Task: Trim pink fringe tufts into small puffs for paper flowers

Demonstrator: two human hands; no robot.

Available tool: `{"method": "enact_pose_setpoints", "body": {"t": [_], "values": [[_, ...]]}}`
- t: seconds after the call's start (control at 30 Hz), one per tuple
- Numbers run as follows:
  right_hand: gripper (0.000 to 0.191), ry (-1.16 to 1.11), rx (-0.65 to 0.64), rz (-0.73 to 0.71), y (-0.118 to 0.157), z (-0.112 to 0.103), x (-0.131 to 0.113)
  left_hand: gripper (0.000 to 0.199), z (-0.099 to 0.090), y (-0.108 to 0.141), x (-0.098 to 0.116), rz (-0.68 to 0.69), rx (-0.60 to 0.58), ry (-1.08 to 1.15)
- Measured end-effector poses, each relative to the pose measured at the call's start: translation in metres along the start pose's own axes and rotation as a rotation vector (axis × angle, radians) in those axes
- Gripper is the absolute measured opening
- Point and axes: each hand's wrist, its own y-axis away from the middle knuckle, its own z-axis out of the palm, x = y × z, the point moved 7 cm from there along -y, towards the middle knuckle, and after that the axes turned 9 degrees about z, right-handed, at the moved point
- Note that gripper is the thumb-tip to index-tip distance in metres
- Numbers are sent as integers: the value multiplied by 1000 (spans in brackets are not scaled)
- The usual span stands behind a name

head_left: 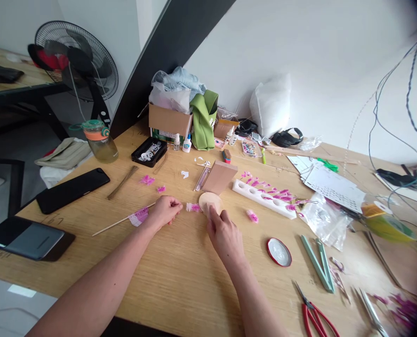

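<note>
On the brown wooden table (180,262), well in from its near edge, the right hand (226,238) has its bent fingers on a flat, round, pale disc (208,200), and the left hand (163,211), fingers curled in, is near a fluffy pink-and-white strip (193,207), but I can't tell if either hand grips anything.

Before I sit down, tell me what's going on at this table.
A person's right hand has its fingers on a round pale disc. The left hand is beside a pink-and-white fluffy strip, fingertips together; whether they pinch anything is unclear. Pink sprigs lie along a white holder to the right.
</note>
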Motion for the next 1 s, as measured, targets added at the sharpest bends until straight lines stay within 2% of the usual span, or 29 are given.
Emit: {"method": "enact_pose_setpoints", "body": {"t": [0.23, 0.43, 0.53, 0.7, 1.0], "values": [[39, -66, 4, 6, 0, -2, 3, 13, 0, -2, -4, 16, -4, -8], [39, -200, 104, 86, 1, -13, 23, 14, 0, -1, -3, 0, 5, 8], [40, -221, 126, 80, 1, -16, 26, 14, 0, 1, -1, -13, -1, 28], [40, -155, 62, -5, 1, -8, 15, 15, 2, 2, 1, -26, -16, 45], [41, 51, -79, -66, 3, -1, 7, 16, 3, 3, -1, -33, 6, 19]]}}
